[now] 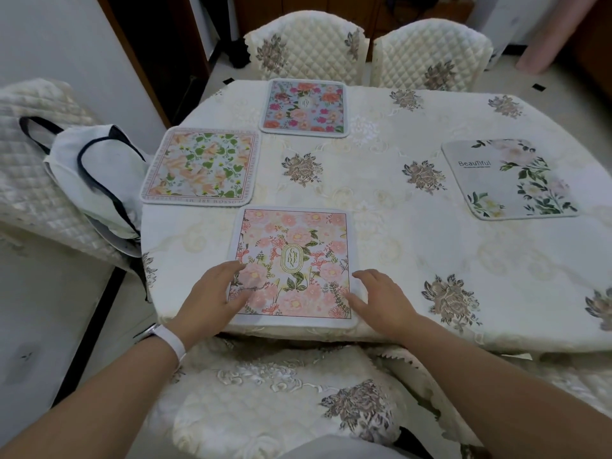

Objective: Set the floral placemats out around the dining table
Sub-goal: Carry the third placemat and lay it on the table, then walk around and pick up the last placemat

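Observation:
Several floral placemats lie flat on the cream tablecloth of the dining table (381,200). A pink "Garden" placemat (293,246) sits at the near edge. My left hand (212,293) rests flat on its lower left corner, and my right hand (381,299) rests flat at its lower right edge, fingers spread. A peach-and-green placemat (202,165) lies at the left side, a blue one with pink and orange flowers (304,107) at the far side, and a grey "Beautiful" placemat (506,177) at the right.
Two quilted cream chairs (308,49) (430,54) stand behind the far edge. Another quilted chair (29,167) at the left holds a white tote bag (96,173) with dark handles. A covered chair seat (281,399) is just below my arms.

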The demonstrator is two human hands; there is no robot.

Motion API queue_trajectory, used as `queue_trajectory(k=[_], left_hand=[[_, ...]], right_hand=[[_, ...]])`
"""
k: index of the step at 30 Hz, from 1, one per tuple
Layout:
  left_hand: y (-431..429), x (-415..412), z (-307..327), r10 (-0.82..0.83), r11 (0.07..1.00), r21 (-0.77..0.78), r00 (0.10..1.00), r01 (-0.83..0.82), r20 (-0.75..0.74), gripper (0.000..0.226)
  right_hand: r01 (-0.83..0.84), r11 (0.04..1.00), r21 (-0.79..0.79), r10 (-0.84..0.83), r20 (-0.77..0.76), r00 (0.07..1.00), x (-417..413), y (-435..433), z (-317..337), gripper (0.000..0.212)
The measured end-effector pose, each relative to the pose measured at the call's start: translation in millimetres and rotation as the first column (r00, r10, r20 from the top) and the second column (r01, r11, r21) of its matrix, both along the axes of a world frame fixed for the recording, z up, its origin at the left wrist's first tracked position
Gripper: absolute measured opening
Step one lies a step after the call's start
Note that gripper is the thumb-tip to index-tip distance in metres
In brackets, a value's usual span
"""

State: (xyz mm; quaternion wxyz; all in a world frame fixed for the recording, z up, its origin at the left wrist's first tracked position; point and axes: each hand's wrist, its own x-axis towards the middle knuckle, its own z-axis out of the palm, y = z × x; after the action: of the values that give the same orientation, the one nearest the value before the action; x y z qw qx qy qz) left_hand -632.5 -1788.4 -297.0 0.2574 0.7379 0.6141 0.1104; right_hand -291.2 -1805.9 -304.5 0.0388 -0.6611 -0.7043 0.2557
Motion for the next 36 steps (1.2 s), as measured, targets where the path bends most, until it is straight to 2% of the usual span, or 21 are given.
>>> queue_trajectory(k=[4,10,14,22,27,32,36], left_hand=[[4,23,23,-0.074,0.996,0.053,0.997,0.075,-0.011,0.067],[10,60,48,-0.193,0.963,0.169,0.976,0.208,-0.102,0.066],[13,88,58,-0.217,0.952,0.188,0.966,0.241,-0.139,0.063],[6,183,87,-0.186,0.936,0.256,0.958,0.24,-0.218,0.061],[-6,272,106,-0.183,0.915,0.3,0.941,0.269,-0.285,0.057],[-15,356,120,-0.153,0.913,0.315,0.934,0.259,-0.323,0.053],[-27,404,128,-0.151,0.915,0.31,0.932,0.258,-0.331,0.055]], right_hand=[[-0.04,0.994,0.097,0.039,0.011,0.999,4,4,21,0.053],[-0.117,0.968,0.221,0.094,0.113,0.989,28,-5,53,0.068],[-0.124,0.968,0.218,0.086,0.174,0.981,58,-7,71,0.055],[-0.086,0.966,0.245,0.045,0.169,0.985,142,-7,107,0.075],[-0.14,0.952,0.272,0.098,0.161,0.982,220,-11,127,0.075],[-0.223,0.936,0.274,0.184,0.16,0.97,302,-13,138,0.067],[-0.242,0.933,0.265,0.199,0.179,0.964,348,-14,151,0.074]])
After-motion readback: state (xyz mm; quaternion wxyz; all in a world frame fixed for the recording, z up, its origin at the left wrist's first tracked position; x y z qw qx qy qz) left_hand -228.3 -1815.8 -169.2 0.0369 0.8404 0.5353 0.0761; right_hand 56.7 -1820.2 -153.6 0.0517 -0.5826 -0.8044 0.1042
